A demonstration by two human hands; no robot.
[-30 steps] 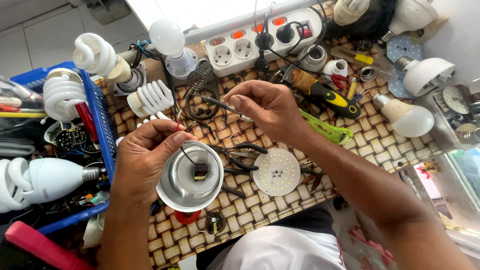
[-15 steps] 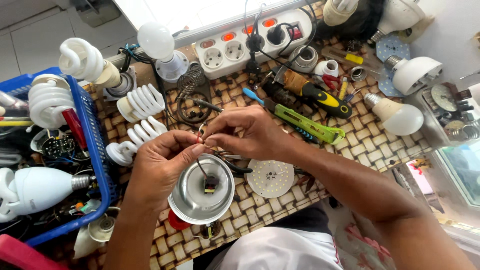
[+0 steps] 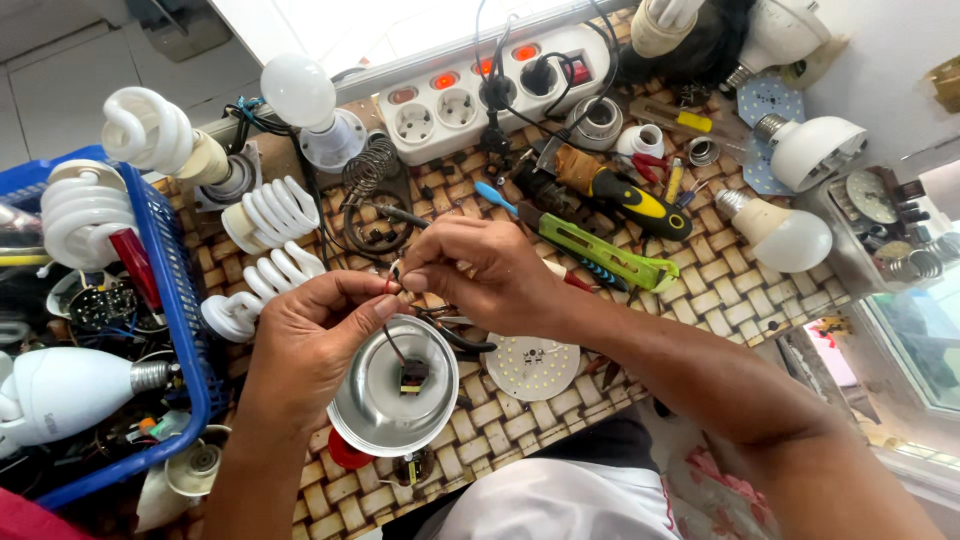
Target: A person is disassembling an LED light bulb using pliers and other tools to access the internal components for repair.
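My left hand (image 3: 310, 340) grips the rim of a silver metal bulb housing (image 3: 395, 395) held just above the woven mat. A small dark component sits inside the housing, and thin red and dark wires (image 3: 392, 285) rise from it. My right hand (image 3: 490, 275) comes in from the right and pinches those wire ends between thumb and forefinger, against my left thumb tip. A round white LED disc (image 3: 532, 365) lies on the mat just right of the housing.
A blue basket (image 3: 172, 300) of bulbs and parts stands at the left. Spiral bulbs (image 3: 270, 215), a coiled spring stand (image 3: 368, 168) and a white power strip (image 3: 480, 90) lie behind. A green tool (image 3: 600, 250), a yellow-black screwdriver (image 3: 630, 200) and white bulbs (image 3: 790, 240) lie right.
My right hand no longer holds the thin tool it had a second ago. It has moved left to meet my left hand over the housing and pinch the wires.
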